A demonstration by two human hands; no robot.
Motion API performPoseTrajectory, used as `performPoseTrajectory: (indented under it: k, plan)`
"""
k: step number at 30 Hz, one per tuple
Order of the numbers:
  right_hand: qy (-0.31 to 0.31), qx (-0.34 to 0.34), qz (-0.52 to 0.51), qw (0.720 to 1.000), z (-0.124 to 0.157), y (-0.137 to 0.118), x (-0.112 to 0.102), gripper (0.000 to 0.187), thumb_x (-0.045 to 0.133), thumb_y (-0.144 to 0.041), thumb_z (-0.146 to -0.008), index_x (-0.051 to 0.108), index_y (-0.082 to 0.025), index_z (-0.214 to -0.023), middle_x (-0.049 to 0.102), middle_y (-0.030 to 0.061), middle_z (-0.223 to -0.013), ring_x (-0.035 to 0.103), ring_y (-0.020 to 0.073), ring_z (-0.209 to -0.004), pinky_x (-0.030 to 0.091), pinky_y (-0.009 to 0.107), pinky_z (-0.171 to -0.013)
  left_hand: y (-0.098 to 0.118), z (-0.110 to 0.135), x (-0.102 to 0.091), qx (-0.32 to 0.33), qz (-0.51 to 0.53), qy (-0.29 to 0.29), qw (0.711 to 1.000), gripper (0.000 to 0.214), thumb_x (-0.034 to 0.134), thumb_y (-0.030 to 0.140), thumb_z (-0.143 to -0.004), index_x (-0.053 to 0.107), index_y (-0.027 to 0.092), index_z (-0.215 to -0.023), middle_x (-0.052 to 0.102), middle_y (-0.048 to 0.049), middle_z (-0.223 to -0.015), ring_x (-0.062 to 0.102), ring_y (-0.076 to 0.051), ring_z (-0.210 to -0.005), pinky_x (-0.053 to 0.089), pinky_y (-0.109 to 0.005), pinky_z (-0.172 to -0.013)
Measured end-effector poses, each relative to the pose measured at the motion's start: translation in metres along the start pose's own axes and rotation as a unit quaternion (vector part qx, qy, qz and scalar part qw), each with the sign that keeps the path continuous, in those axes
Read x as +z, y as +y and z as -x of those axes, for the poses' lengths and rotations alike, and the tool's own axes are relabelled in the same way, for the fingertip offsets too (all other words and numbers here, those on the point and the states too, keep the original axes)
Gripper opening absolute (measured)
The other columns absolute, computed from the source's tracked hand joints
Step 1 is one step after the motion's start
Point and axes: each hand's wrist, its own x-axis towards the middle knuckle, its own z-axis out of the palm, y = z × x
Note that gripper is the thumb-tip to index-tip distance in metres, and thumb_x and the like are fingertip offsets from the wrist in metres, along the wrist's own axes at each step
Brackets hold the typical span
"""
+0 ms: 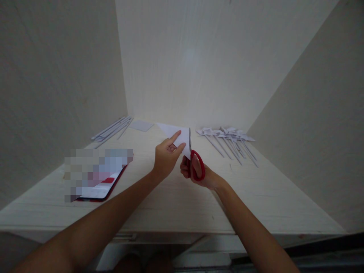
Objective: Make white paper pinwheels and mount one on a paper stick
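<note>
With left hand (166,156) pinching white paper (168,130) and right hand (208,178) gripping red-handled scissors (203,170), cut straight toward twelve o'clock.

The pale, streaked counter (176,212) carries a flat, red-edged device (105,180), thin white sticks (112,129) and a pale rectangular sheet (141,126) at left. Folded white paper shapes on sticks (227,134) lie right.
</note>
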Motion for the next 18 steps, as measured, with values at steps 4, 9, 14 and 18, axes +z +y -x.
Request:
performPoseTrajectory:
  k: [4,9,14,18]
  plan:
    - [-0.008,-0.012,0.006,1.0,0.0011,-0.0027,0.001,0.051,0.045,-0.071,-0.069,0.038,-0.021,-0.076,0.032,-0.0031,-0.068,0.031,0.0094,-0.056,0.025,0.026,-0.054,-0.0017,0.0001,0.0003,-0.002,0.002,0.003,1.0,0.049,0.066,0.029,-0.067,0.061,0.016,-0.114,0.037,0.0058,-0.054,0.033,-0.007,-0.051,0.033,-0.02,-0.049]
    - [-0.008,-0.004,0.0,1.0,0.0028,-0.0068,0.0019,0.054,0.046,-0.073,-0.066,0.038,-0.021,-0.077,0.032,-0.004,-0.066,0.031,0.0089,-0.055,0.024,0.025,-0.053,-0.0015,-0.0014,0.001,-0.022,0.031,0.007,0.999,0.051,0.067,0.029,-0.067,0.06,0.013,-0.115,0.034,0.0065,-0.054,0.031,-0.007,-0.051,0.032,-0.02,-0.048]
    - [-0.004,-0.004,0.011,1.0,0.0037,-0.0069,0.0013,0.055,0.044,-0.073,-0.066,0.04,-0.019,-0.078,0.034,-0.004,-0.066,0.033,0.008,-0.055,0.024,0.025,-0.053,0.0005,-0.0022,0.0013,-0.028,0.036,0.006,0.999,0.052,0.066,0.029,-0.066,0.059,0.012,-0.114,0.033,0.0074,-0.054,0.028,-0.006,-0.049,0.029,-0.019,-0.045]
    - [-0.008,-0.008,0.009,1.0,0.0038,-0.0049,-0.0007,0.053,0.045,-0.071,-0.068,0.042,-0.019,-0.079,0.037,-0.0035,-0.067,0.035,0.008,-0.055,0.026,0.025,-0.053,-0.0002,-0.0022,0.0011,-0.03,0.039,0.001,0.999,0.051,0.066,0.029,-0.066,0.06,0.012,-0.113,0.033,0.0071,-0.053,0.028,-0.006,-0.049,0.028,-0.019,-0.044]
